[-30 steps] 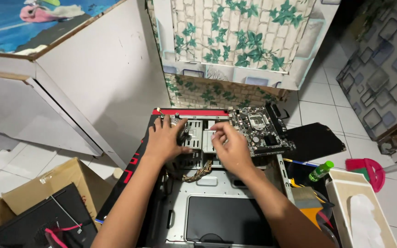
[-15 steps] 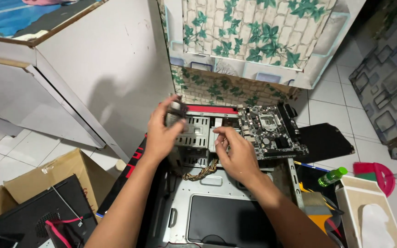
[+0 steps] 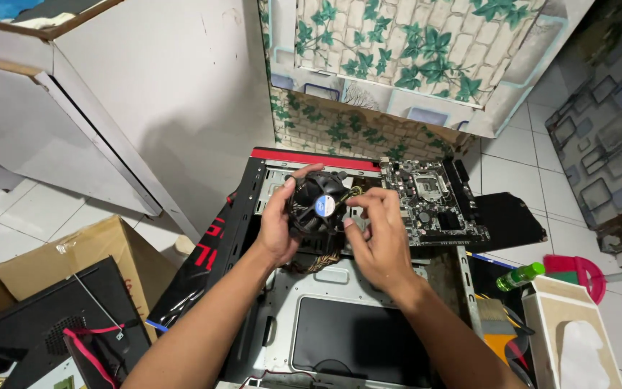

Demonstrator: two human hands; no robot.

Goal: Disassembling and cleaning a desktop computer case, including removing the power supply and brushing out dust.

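1. my left hand (image 3: 280, 220) is curled around the round black fan (image 3: 318, 205), with my thumb up at the top edge and my fingers around the left side.
2. my right hand (image 3: 377, 234) is half open. its fingertips touch the right side of the fan, so both hands hold it.
3. the fan is up in the air, over the open computer case (image 3: 340, 338) that lies flat on the floor. it has a small blue and white sticker in its middle.
4. under the fan i can see a bundle of wires (image 3: 314, 259) inside the case. my hands hide most of them.
5. just to the right of my right hand lies a green board (image 3: 433, 202) with lots of tiny parts, resting on the far right corner of the case.
6. a flat black panel (image 3: 509, 220) lies on the tiles past the board.
7. a red strip (image 3: 311, 157) runs along the far edge of the case, close to a wall with leaf and brick paper (image 3: 368, 130).
8. on my left are a brown cardboard box (image 3: 73, 256) and a black box (image 3: 30, 331) with red cords.
9. on my right are a green bottle (image 3: 521, 275), a red plastic thing (image 3: 577, 270) and a cream box (image 3: 570, 338), all well apart from my hands.
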